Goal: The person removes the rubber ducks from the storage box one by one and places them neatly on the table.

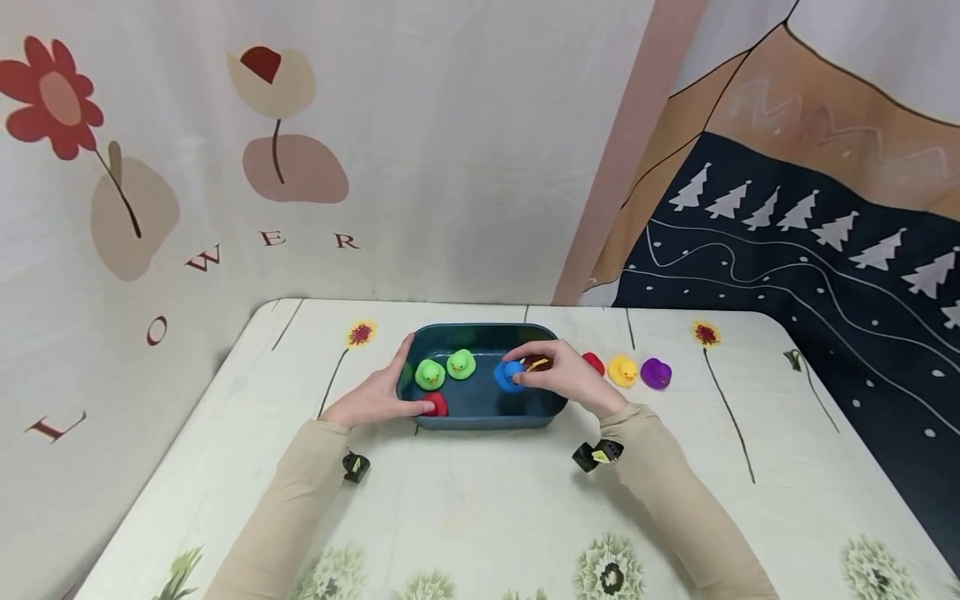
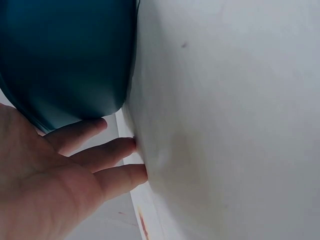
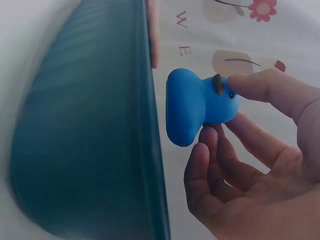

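Observation:
A dark teal rectangular tub (image 1: 487, 422) sits on the table. Two green rubber ducks (image 1: 431, 375) are inside at its left, with a red duck (image 1: 436, 405) by the front left corner. My left hand (image 1: 380, 394) spans the tub's left end, thumb over the rim beside the red duck. In the left wrist view its fingers (image 2: 120, 181) reach out loosely along the tub's outside. My right hand (image 1: 562, 373) pinches a blue rubber duck (image 3: 187, 107) by the head. The right wrist view shows the blue duck just above the tub's rim.
Right of the tub, another red duck (image 1: 593, 363), a yellow duck (image 1: 623, 371) and a purple duck (image 1: 656, 373) stand in a row. The red one is partly hidden by my right hand. A flower-printed cloth (image 1: 465, 508) covers the table; printed curtains hang behind.

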`<act>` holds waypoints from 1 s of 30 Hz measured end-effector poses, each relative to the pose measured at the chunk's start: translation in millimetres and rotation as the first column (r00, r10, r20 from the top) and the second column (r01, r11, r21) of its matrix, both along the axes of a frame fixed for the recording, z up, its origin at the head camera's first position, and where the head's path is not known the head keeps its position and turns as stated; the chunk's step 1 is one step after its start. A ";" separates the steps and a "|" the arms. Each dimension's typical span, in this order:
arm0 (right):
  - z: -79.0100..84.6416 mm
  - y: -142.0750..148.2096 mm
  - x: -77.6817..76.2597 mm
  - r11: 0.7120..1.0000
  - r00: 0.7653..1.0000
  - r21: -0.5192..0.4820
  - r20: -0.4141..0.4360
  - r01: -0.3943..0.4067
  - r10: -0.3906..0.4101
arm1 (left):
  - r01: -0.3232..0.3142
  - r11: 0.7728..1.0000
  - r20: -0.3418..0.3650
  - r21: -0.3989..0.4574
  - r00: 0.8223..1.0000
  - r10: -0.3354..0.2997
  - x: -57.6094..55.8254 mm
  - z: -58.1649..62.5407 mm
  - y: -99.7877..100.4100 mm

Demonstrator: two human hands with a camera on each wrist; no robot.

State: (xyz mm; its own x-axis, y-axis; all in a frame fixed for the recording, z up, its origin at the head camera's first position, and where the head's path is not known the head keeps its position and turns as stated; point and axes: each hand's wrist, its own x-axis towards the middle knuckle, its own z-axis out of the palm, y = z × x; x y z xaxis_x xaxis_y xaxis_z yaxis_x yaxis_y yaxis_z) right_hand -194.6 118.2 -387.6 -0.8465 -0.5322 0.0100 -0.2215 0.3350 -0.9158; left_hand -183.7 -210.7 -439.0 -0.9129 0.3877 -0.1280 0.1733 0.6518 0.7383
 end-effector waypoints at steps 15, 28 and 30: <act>3.2 30.9 3.4 0.994 0.995 -0.017 0.012 0.104 -0.103 | -0.002 1.000 -0.001 0.000 1.000 0.002 -0.9 -2.3 -0.5; -6.1 69.9 6.4 0.986 0.985 -0.030 0.052 0.164 -0.162 | -0.004 1.000 0.003 -0.012 1.000 0.004 -0.7 -0.5 -0.9; -8.0 74.6 6.8 0.983 0.983 -0.031 0.054 0.179 -0.177 | -0.001 1.000 0.002 -0.007 1.000 0.001 -0.7 -1.0 -0.6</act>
